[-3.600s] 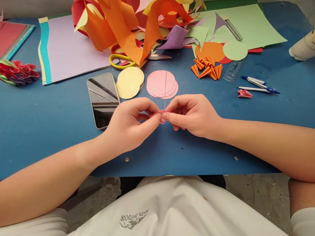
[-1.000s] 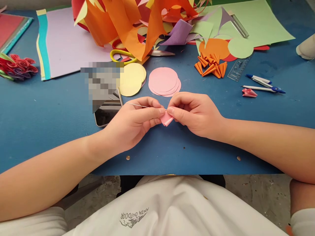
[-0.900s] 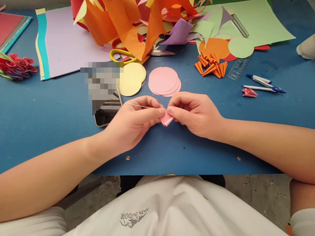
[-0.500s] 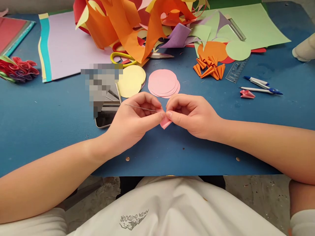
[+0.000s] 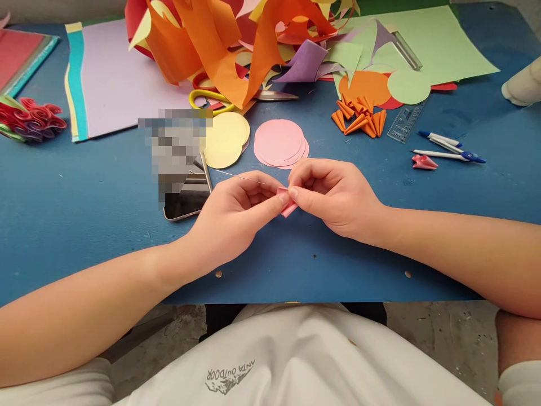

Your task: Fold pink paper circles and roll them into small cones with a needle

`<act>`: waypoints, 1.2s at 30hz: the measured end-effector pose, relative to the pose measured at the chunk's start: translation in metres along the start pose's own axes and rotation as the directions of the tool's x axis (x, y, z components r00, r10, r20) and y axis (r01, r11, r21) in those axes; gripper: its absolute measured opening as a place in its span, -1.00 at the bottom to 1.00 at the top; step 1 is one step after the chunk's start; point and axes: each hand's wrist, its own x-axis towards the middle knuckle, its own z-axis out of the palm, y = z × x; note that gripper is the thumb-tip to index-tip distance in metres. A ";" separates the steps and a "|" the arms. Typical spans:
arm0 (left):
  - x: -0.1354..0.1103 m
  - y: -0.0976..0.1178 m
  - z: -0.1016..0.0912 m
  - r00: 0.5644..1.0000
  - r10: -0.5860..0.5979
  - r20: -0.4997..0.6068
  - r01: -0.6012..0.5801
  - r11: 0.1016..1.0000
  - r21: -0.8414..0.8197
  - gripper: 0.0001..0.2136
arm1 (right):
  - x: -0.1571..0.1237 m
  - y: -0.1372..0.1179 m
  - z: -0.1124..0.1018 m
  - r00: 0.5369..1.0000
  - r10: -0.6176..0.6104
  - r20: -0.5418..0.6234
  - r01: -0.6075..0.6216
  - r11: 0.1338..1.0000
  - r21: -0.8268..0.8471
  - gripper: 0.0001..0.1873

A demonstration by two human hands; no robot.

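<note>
Between my two hands is a small piece of pink paper (image 5: pixel 289 210), rolled or folded, with its lower end showing below the thumbs. My left hand (image 5: pixel 234 217) pinches its left side between thumb and fingers. On the other side, my right hand (image 5: pixel 342 197) closes thumb and fingertips on the same piece. A thin, straight needle or wire (image 5: pixel 239 177) runs leftward from the paper behind my left fingers; its right end is hidden. Just beyond my hands lie pink paper circles (image 5: pixel 279 140) and pale yellow circles (image 5: pixel 224 141).
A phone (image 5: pixel 186 206), partly pixelated, lies left of my hands. Yellow-handled scissors (image 5: pixel 211 101) sit under orange scraps (image 5: pixel 207 39). To the right are orange paper cones (image 5: pixel 364 117), a clear ruler (image 5: pixel 406 121), pens (image 5: pixel 448 153) and a pink folded piece (image 5: pixel 425 162).
My left hand has shifted slightly right and down, uncovering more of the phone. The pink paper has moved a little to the right and turned. The thin needle or wire has shifted with it.
</note>
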 end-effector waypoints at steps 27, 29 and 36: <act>-0.005 0.004 0.000 0.999 0.046 0.024 -0.046 0.999 0.000 -0.84 | -0.001 -0.001 -0.002 0.997 0.011 0.078 -0.020 0.992 0.122 -0.80; -0.005 0.005 0.001 0.999 0.049 0.017 -0.050 0.999 0.013 -0.84 | -0.001 -0.001 -0.002 0.997 0.011 0.080 -0.022 0.990 0.139 -0.81; -0.003 0.007 0.002 0.998 0.069 -0.009 -0.069 0.996 0.048 -0.83 | 0.000 -0.001 -0.002 0.997 0.011 0.077 -0.025 0.984 0.176 -0.81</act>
